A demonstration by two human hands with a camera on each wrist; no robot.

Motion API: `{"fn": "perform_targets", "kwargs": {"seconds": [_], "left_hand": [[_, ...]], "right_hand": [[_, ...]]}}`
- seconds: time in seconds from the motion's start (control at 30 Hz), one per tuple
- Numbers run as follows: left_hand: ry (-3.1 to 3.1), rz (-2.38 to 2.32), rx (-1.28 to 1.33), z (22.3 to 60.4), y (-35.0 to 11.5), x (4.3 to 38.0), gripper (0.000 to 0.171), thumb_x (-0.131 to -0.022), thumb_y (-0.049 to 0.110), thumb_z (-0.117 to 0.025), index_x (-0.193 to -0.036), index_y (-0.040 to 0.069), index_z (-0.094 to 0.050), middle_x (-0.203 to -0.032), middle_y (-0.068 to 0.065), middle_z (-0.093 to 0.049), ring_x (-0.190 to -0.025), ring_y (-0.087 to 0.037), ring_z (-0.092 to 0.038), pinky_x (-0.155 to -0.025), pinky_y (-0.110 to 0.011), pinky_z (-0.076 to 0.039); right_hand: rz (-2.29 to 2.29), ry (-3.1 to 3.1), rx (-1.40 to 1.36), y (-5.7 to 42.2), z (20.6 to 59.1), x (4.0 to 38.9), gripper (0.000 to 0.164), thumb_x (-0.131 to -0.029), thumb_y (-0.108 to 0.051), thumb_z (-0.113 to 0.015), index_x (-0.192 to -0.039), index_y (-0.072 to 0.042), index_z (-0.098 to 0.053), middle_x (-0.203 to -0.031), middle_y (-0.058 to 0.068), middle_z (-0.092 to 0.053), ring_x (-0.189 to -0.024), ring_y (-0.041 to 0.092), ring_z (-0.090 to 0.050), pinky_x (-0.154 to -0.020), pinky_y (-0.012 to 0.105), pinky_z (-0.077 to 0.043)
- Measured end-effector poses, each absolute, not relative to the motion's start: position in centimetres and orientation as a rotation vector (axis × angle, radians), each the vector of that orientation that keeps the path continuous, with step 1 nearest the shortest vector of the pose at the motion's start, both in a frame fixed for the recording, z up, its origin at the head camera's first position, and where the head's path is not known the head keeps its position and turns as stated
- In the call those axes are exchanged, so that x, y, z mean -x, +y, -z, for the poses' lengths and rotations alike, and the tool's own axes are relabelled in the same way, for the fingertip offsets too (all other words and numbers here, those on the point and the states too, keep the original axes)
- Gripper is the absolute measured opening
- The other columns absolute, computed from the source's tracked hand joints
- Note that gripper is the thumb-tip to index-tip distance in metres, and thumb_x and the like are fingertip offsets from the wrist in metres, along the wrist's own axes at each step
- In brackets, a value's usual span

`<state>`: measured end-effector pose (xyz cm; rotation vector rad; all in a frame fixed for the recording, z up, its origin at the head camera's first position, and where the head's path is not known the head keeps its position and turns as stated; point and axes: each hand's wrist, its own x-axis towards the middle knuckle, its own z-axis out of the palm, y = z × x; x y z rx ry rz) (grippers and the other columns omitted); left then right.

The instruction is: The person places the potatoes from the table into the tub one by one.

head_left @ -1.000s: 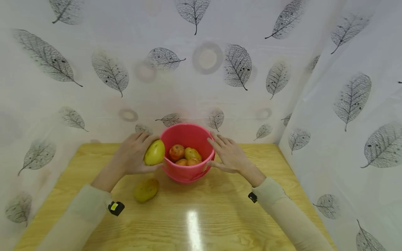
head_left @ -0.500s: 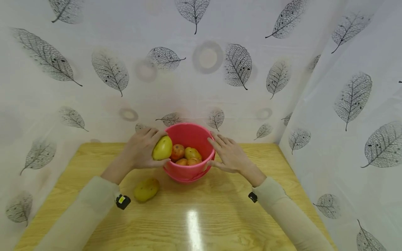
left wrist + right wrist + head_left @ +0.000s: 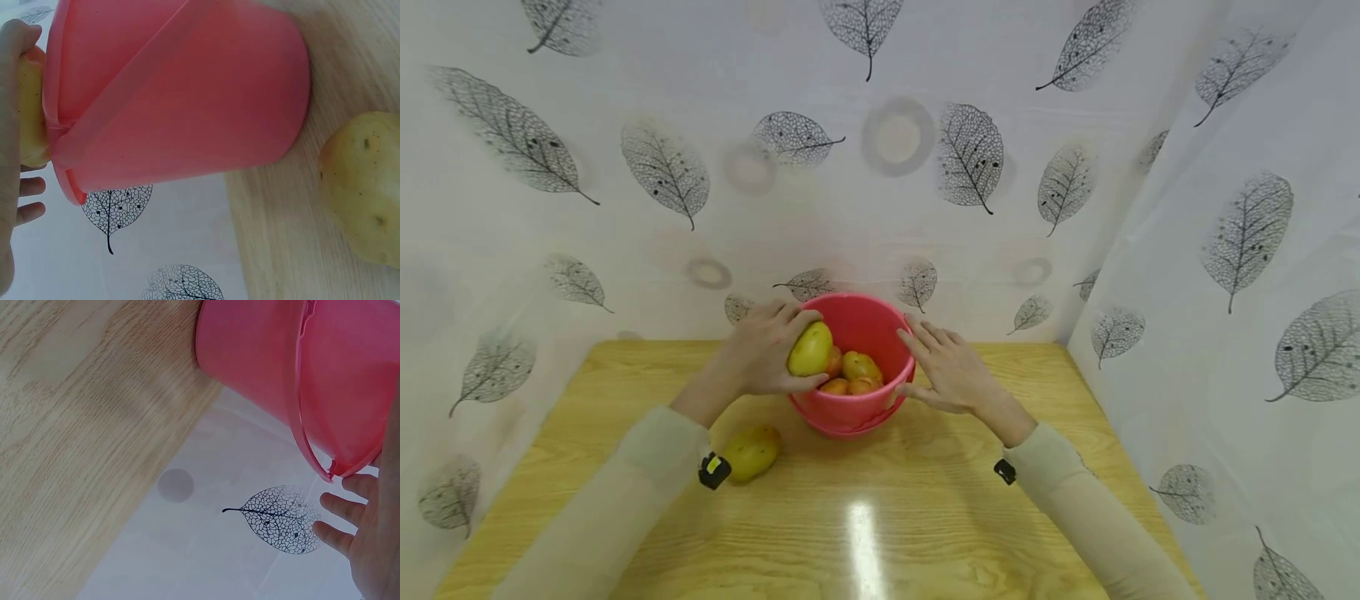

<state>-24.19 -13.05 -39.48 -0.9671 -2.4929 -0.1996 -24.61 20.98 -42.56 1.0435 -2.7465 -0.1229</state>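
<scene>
In the head view a pink bucket [image 3: 842,408] stands upright on the table, holding several red, orange and yellow fruits [image 3: 861,365]. My left hand [image 3: 767,346] grips a yellow mango [image 3: 811,350] over the bucket's left rim, thumb in front and fingers behind. The left wrist view shows this mango [image 3: 31,112] right at the rim, partly hidden by the hand. My right hand [image 3: 951,371] lies at the opposite rim with its fingers extended. In the right wrist view its fingertips [image 3: 356,487] are beside the bucket's handle joint. A second, spotted yellow mango [image 3: 754,452] lies on the table below my left wrist.
The wooden table [image 3: 925,517] meets a white leaf-patterned sheet [image 3: 880,208] close behind the bucket, with more sheet on the right side. The bucket's handle [image 3: 294,394] hangs down along its outside.
My left hand has moved right with its mango, from beside the bucket to over its left rim. My right hand and the mango on the table have stayed put.
</scene>
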Motion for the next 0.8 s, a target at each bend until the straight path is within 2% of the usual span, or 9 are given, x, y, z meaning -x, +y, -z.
{"fn": "perform_targets", "kwargs": {"seconds": [0.13,0.3,0.5,0.8], "left_hand": [[-2.538,0.158,0.963,39.3,-12.2,24.7,0.084,-0.079,0.072,-0.071,-0.136,0.012,-0.059,-0.113,-0.012,-0.066,-0.098,-0.028,-0.055,-0.081,-0.042,-0.055],[-2.592,0.067,0.955,39.1,-11.4,25.1,0.087,-0.081,0.075,-0.067,-0.139,0.01,-0.06,-0.12,-0.014,-0.068,-0.105,-0.031,-0.06,-0.087,-0.044,-0.058],[-2.656,-0.059,0.971,39.0,-10.9,25.5,0.088,-0.084,0.077,-0.061,-0.142,0.011,-0.059,-0.119,-0.013,-0.066,-0.114,-0.033,-0.06,-0.094,-0.046,-0.058],[-2.728,-0.076,1.072,38.7,-10.5,26.2,0.086,-0.086,0.076,-0.061,-0.142,0.011,-0.058,-0.117,-0.013,-0.066,-0.112,-0.032,-0.059,-0.094,-0.046,-0.056]], "right_hand": [[0.135,-2.749,-1.034,21.0,42.6,24.7,0.116,-0.09,-0.089,0.004,-0.166,-0.008,-0.031,-0.177,0.015,-0.021,-0.156,0.041,-0.04,-0.126,0.058,-0.04],[0.144,-2.736,-1.035,21.0,42.7,24.7,0.116,-0.09,-0.089,0.004,-0.167,-0.009,-0.03,-0.177,0.014,-0.021,-0.156,0.041,-0.041,-0.126,0.058,-0.039],[0.147,-2.733,-1.032,20.9,42.8,24.7,0.115,-0.091,-0.088,0.004,-0.166,-0.009,-0.031,-0.177,0.014,-0.022,-0.155,0.04,-0.042,-0.126,0.056,-0.039],[0.154,-2.73,-1.031,20.8,42.8,24.7,0.115,-0.091,-0.088,0.005,-0.166,-0.009,-0.031,-0.177,0.014,-0.023,-0.156,0.039,-0.041,-0.126,0.056,-0.039]]}}
